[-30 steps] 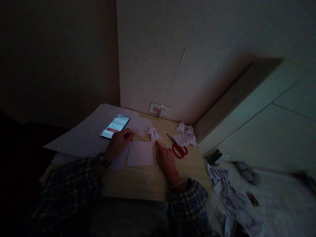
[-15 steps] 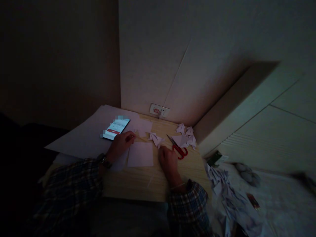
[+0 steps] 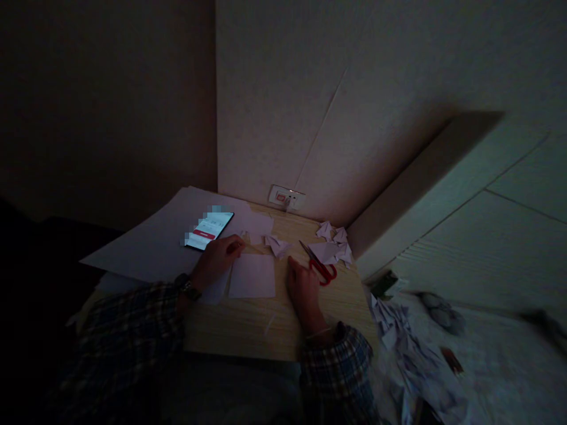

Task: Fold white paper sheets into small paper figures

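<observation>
A folded paper frog point(image 3: 275, 245) lies on the wooden table, just beyond the tip of my right index finger. My right hand point(image 3: 303, 287) rests on the wood with that finger stretched forward and the others curled under; nothing shows in it. Close on its right lie red-handled scissors point(image 3: 324, 271), partly over a piece of white paper point(image 3: 326, 252). My left hand point(image 3: 217, 258) is loosely curled beside a lit phone point(image 3: 209, 230), with no object visible in it. Between the hands lies a square white sheet point(image 3: 252, 276).
Several more folded paper figures point(image 3: 341, 236) cluster at the table's right back corner. Large white sheets point(image 3: 150, 236) cover its left side. A wall socket point(image 3: 287, 197) sits behind the table. A heap of folded papers point(image 3: 403, 336) lies on the pale surface to the right.
The paper frog has shifted slightly away and to the left. My right index finger now reaches forward apart from it. My left hand stays in place.
</observation>
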